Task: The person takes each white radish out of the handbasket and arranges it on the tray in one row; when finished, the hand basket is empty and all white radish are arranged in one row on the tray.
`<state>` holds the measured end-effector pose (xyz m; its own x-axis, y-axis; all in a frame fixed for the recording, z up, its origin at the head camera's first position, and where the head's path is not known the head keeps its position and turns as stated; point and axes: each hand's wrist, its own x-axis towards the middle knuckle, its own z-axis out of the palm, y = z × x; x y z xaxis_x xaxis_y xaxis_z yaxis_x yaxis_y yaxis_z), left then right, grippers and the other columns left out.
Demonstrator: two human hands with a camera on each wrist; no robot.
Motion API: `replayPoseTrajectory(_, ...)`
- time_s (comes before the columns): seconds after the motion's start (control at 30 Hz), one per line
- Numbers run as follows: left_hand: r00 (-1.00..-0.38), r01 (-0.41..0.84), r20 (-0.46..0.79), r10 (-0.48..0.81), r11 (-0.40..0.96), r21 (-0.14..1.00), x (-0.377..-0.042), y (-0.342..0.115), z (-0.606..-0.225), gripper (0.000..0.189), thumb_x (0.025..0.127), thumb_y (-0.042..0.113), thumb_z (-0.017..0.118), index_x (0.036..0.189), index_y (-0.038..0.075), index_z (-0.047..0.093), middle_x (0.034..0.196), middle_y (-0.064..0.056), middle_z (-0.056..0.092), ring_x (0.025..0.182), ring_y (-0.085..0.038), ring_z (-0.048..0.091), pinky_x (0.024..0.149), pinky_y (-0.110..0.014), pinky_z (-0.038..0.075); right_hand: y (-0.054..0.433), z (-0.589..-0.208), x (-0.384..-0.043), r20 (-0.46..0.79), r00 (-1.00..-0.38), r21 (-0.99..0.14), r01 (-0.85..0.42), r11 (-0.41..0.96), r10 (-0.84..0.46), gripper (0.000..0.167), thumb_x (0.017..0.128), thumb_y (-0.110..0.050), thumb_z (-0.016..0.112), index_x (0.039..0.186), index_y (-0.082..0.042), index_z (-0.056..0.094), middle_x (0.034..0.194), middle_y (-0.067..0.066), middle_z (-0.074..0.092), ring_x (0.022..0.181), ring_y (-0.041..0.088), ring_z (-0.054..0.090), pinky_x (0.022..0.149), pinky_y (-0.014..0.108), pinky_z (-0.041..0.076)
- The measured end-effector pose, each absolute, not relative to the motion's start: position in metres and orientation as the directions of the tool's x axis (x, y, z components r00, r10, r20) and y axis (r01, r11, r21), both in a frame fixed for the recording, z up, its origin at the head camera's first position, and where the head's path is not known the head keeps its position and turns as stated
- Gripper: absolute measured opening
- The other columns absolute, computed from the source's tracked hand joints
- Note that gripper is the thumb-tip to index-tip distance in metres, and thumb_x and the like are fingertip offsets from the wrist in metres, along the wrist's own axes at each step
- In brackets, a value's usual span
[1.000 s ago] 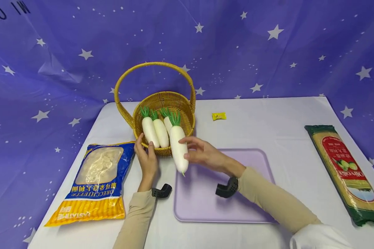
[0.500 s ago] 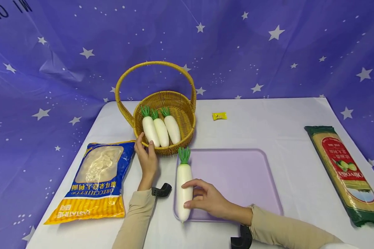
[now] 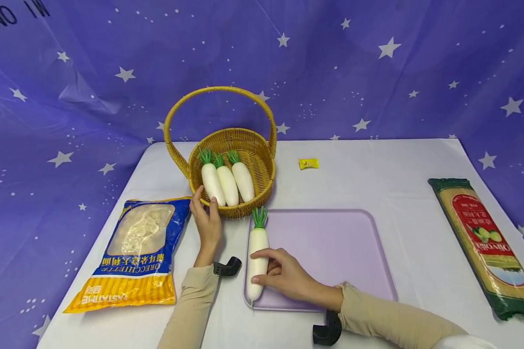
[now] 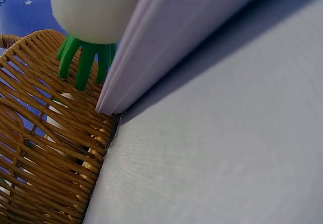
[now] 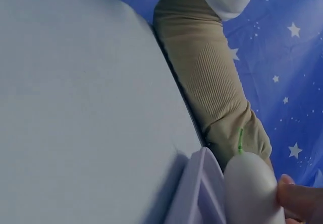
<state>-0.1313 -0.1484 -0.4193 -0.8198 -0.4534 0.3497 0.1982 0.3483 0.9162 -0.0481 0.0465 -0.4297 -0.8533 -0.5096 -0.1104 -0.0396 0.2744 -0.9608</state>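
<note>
A white radish [image 3: 258,264] with green leaf stubs lies lengthwise along the left side of the lilac tray [image 3: 327,257]. My right hand [image 3: 288,276] grips it from the right, thumb and index finger across its body. In the right wrist view the thumb presses the radish [image 5: 252,188] near its thin tail. The wicker basket [image 3: 262,194] stands behind the tray's left corner with three more radishes [image 3: 227,184] inside. My left hand [image 3: 207,223] rests against the basket's front left rim, fingers fairly straight; it is out of sight in the left wrist view.
A blue and yellow bag of orecchiette pasta [image 3: 135,252] lies left of my left arm. Far right is a long pasta packet [image 3: 484,242] with green ends. Behind the tray sits a small yellow wrapped piece [image 3: 308,164]. A purple starry cloth [image 3: 314,72] hangs behind the table.
My right hand has brought the radish from over the basket's front rim down onto the tray's left side, then shifted it slightly. My left hand has stayed at the basket.
</note>
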Motion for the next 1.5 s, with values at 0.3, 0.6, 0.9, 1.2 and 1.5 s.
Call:
replayPoseTrajectory(0.3, -0.820, 0.208, 0.356, -0.449, 0.347, 0.915, -0.131, -0.148, -0.419, 0.045, 0.089, 0.006, 0.044, 0.133, -0.001, 0.035, 0.137, -0.027, 0.028, 0.131, -0.039, 0.024, 0.105, -0.055, 0.018, 0.047, -0.419, -0.052, -0.073, -0.825, -0.895, -0.194, 0.401, -0.561, 0.098, 0.072, -0.025, 0.075, 0.146, -0.013, 0.013, 0.096, 0.013, 0.046, 0.075, 0.014, 0.052, 0.062, 0.019, 0.045)
replayPoseTrajectory(0.6, -0.818, 0.206, 0.361, -0.448, 0.358, 0.911, -0.130, -0.148, -0.419, 0.045, 0.089, 0.007, 0.044, 0.133, -0.002, 0.035, 0.137, -0.026, 0.028, 0.132, -0.038, 0.023, 0.106, -0.054, 0.017, 0.049, -0.414, -0.053, -0.170, -0.806, -0.894, -0.116, 0.433, -0.567, 0.102, 0.069, -0.027, 0.077, 0.145, -0.008, 0.012, 0.110, 0.016, 0.040, 0.077, 0.015, 0.055, 0.063, 0.017, 0.045)
replayPoseTrajectory(0.9, -0.819, 0.202, 0.355, -0.450, 0.353, 0.913, -0.130, -0.148, -0.419, 0.045, 0.090, 0.007, 0.044, 0.133, 0.000, 0.035, 0.137, -0.026, 0.027, 0.132, -0.037, 0.023, 0.106, -0.054, 0.017, 0.050, -0.418, -0.054, -0.181, -0.806, -0.920, -0.065, 0.387, -0.564, 0.101, 0.069, -0.025, 0.078, 0.144, -0.005, 0.014, 0.108, 0.016, 0.040, 0.079, 0.018, 0.055, 0.064, 0.018, 0.047)
replayPoseTrajectory(1.2, -0.826, 0.191, 0.343, -0.447, 0.350, 0.917, -0.130, -0.147, -0.420, 0.045, 0.090, 0.009, 0.044, 0.134, 0.001, 0.035, 0.138, -0.025, 0.027, 0.132, -0.037, 0.023, 0.107, -0.054, 0.016, 0.058, -0.412, -0.066, -0.215, -0.815, -0.919, -0.018, 0.394, -0.539, 0.094, 0.072, -0.028, 0.075, 0.143, -0.006, 0.017, 0.115, 0.020, 0.042, 0.079, 0.015, 0.058, 0.066, 0.024, 0.047)
replayPoseTrajectory(1.5, -0.818, 0.198, 0.354, -0.453, 0.356, 0.913, -0.130, -0.147, -0.418, 0.045, 0.090, 0.007, 0.044, 0.133, -0.001, 0.034, 0.137, -0.027, 0.028, 0.131, -0.038, 0.024, 0.106, -0.054, 0.018, 0.073, -0.391, -0.124, -0.203, -0.841, -0.976, 0.216, 0.033, -0.502, 0.055, 0.087, -0.014, 0.055, 0.137, -0.001, 0.033, 0.124, 0.026, 0.049, 0.104, 0.023, 0.058, 0.091, 0.035, 0.045)
